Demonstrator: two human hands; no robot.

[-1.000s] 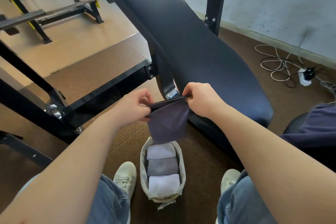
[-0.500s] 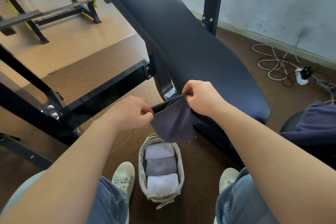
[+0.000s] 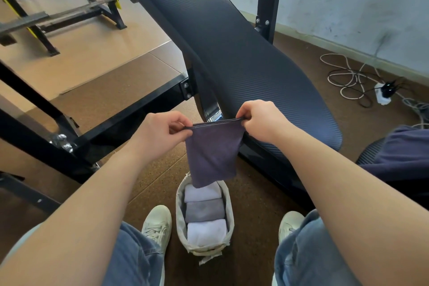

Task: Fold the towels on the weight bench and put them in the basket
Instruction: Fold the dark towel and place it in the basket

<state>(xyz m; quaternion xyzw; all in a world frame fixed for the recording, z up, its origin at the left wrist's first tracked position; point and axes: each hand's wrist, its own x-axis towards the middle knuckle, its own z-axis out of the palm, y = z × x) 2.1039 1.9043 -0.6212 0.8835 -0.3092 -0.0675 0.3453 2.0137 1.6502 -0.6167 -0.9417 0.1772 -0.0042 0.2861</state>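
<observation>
A dark purple towel, folded double, hangs in the air from its top edge. My left hand pinches its left corner and my right hand pinches its right corner, the edge stretched taut between them. Directly below on the floor stands a pale fabric basket between my feet, holding three folded towels in a row: white, grey and white. The black padded weight bench slopes away behind the towel with nothing lying on it.
Black steel frame bars run left of the bench. A coil of cables and a power strip lie on the brown floor at the right. Another dark cloth lies on a round seat at the right edge. Barbell racks stand far left.
My hands have moved apart, pulling the towel's top edge straight and flat. The towel now hangs squarely over the basket's far end.
</observation>
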